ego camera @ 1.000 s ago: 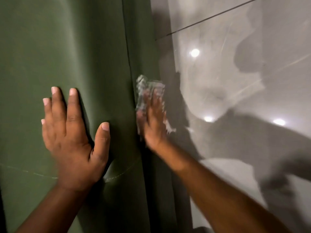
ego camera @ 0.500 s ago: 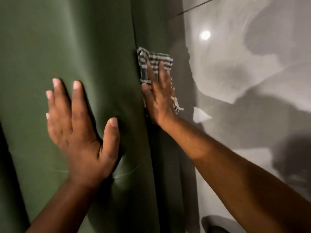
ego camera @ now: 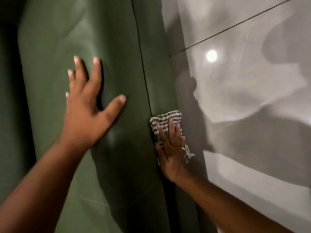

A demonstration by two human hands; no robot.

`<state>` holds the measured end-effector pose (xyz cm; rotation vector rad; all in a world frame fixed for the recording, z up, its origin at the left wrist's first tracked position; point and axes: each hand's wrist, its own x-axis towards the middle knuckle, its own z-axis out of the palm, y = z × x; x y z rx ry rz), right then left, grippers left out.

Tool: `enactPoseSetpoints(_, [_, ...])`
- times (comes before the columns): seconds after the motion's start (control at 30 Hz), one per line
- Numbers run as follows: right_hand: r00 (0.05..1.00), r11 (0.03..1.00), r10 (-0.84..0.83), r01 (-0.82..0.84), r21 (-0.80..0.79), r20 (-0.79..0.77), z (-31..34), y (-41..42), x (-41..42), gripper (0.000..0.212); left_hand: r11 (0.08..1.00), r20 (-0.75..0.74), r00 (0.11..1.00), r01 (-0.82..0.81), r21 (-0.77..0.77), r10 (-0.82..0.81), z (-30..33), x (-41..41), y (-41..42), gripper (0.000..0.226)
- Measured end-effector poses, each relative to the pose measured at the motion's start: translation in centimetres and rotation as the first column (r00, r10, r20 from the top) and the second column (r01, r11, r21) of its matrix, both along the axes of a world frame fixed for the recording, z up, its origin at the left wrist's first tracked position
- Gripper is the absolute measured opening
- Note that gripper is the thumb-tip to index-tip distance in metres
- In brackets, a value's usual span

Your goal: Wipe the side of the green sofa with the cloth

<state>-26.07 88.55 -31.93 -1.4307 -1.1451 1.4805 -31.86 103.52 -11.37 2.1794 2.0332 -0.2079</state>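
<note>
The green sofa (ego camera: 109, 39) fills the left two thirds of the head view, with a dark vertical seam running down it. My left hand (ego camera: 87, 111) lies flat on the broad green panel left of the seam, fingers spread, holding nothing. My right hand (ego camera: 171, 152) presses a black-and-white striped cloth (ego camera: 165, 120) flat against the narrow side panel right of the seam. The cloth sticks out above my fingertips and a frayed corner shows under the hand's right edge. Most of the cloth is hidden beneath the palm.
A glossy grey tiled floor (ego camera: 252, 98) lies right of the sofa, with a dark grout line, bright light reflections and shadows of my arms on it.
My right hand with the cloth has slid up and then down along the sofa's side panel. My left hand stays flat on the sofa. The camera view has shifted.
</note>
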Motion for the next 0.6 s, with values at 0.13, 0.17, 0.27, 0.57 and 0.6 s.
enactPoseSetpoints(0.13, [1.000,0.998,0.007,-0.008,0.066,0.015,-0.6,9.1,1.0,0.049,0.996,-0.089,0.996,0.036,0.086,-0.028,-1.3,1.3,5.5,0.095])
enactPoseSetpoints(0.17, [1.000,0.999,0.014,-0.014,0.045,0.009,-0.5,11.9,1.4,0.051,0.994,-0.094,0.995,0.040,0.104,-0.031,-1.6,1.3,5.6,0.094])
enactPoseSetpoints(0.27, [1.000,1.000,0.014,-0.014,0.014,-0.013,-0.6,16.8,2.2,0.053,0.990,-0.077,0.997,0.029,0.138,-0.018,-1.8,1.4,5.2,0.090])
enactPoseSetpoints(0.57, [0.999,0.997,0.042,-0.039,0.069,-0.034,-0.2,9.9,2.1,0.053,0.988,-0.076,0.997,-0.004,0.152,0.016,-1.9,2.2,4.9,0.086])
enactPoseSetpoints(0.6, [0.998,0.997,0.041,-0.039,0.061,-0.046,0.0,8.5,2.1,0.051,0.988,-0.075,0.997,-0.001,0.156,0.013,-1.9,2.1,4.7,0.086])
